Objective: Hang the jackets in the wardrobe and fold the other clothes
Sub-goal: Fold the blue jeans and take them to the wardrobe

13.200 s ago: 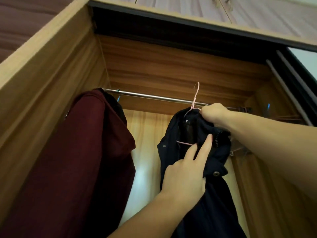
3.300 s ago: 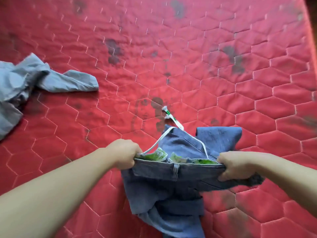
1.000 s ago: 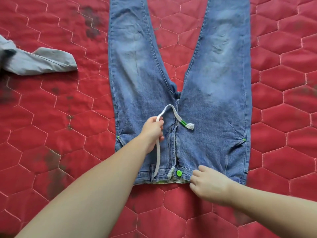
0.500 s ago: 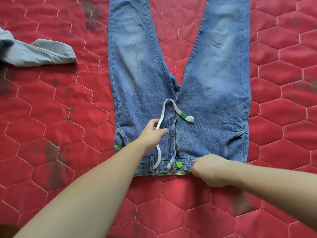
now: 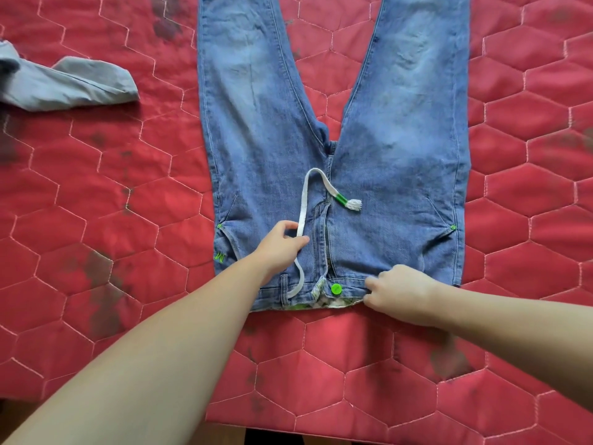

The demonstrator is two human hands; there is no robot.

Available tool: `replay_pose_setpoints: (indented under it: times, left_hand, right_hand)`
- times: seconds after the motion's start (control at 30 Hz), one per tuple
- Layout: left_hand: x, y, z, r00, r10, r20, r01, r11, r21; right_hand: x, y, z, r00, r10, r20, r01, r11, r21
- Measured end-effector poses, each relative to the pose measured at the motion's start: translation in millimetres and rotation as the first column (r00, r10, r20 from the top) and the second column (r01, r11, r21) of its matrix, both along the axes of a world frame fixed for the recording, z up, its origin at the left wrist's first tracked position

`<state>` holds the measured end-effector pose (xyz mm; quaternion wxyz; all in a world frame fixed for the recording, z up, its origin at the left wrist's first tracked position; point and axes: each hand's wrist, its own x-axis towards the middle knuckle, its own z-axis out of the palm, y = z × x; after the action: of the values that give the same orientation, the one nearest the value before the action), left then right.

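On red quilt (image 5: 96, 194), jeans (image 5: 272, 123) flat, left hand (image 5: 280, 245) pinching drawstring (image 5: 303, 216), right hand (image 5: 398, 290) curled gripping waistband (image 5: 349, 285).

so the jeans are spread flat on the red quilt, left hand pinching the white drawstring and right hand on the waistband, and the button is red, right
Not quite: the button on the waistband is bright green, not red, as the head view shows. The rest holds: the jeans lie flat on the red quilt, the left hand pinches the white drawstring, and the right hand is on the waistband.
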<state>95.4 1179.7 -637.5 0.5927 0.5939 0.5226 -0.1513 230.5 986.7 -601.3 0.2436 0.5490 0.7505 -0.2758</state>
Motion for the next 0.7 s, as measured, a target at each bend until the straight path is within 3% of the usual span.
replay_pose_setpoints:
  times: [0.07,0.1,0.13,0.2,0.27,0.3,0.37,0.5,0.57,0.7]
  left_hand:
    - [-1.5,-0.4,-1.6,1.000,-0.005,0.004,0.005,1.000,0.005]
    - [-1.6,-0.4,-2.5,1.000,-0.006,0.002,0.006,1.000,0.005]
    - [-1.5,-0.4,-3.5,1.000,-0.005,-0.001,0.005,1.000,0.002]
    - [-0.7,-0.6,-4.7,1.000,-0.001,-0.011,0.001,1.000,0.004]
    - [0.3,-0.8,-5.6,1.000,0.000,-0.018,0.000,1.000,0.013]
    - [0.5,-1.1,-5.8,1.000,-0.002,-0.019,0.002,1.000,0.016]
    - [0.6,-2.0,-6.3,0.999,-0.024,-0.024,0.024,0.999,0.021]
    - [0.3,-1.9,-6.5,0.998,-0.054,-0.027,0.055,0.998,0.038]
    - [0.7,-1.9,-6.2,0.998,-0.061,-0.034,0.062,0.997,0.050]
    - [1.8,-4.0,-4.8,0.996,-0.080,-0.037,0.082,0.995,0.059]
  right_hand:
    - [5.2,-4.7,4.2,0.939,-0.287,-0.189,0.292,0.957,-0.005]
    - [10.2,-6.0,8.4,0.815,-0.487,-0.314,0.484,0.870,-0.093]
    - [16.9,-5.1,14.9,0.625,-0.666,-0.408,0.623,0.740,-0.253]
    - [32.8,0.2,34.0,0.184,-0.870,-0.457,0.663,0.454,-0.595]
    - [48.3,5.9,49.6,-0.171,-0.887,-0.430,0.560,0.271,-0.783]
    - [54.6,7.9,53.2,-0.293,-0.868,-0.401,0.496,0.221,-0.840]
    - [62.9,11.3,55.9,-0.391,-0.853,-0.344,0.374,0.195,-0.907]
    - [71.0,19.7,58.4,-0.307,-0.908,-0.285,0.046,0.285,-0.957]
    - [76.2,25.8,61.8,-0.352,-0.884,-0.307,0.032,0.316,-0.948]
    - [88.6,39.8,69.3,-0.536,-0.768,-0.350,0.141,0.327,-0.935]
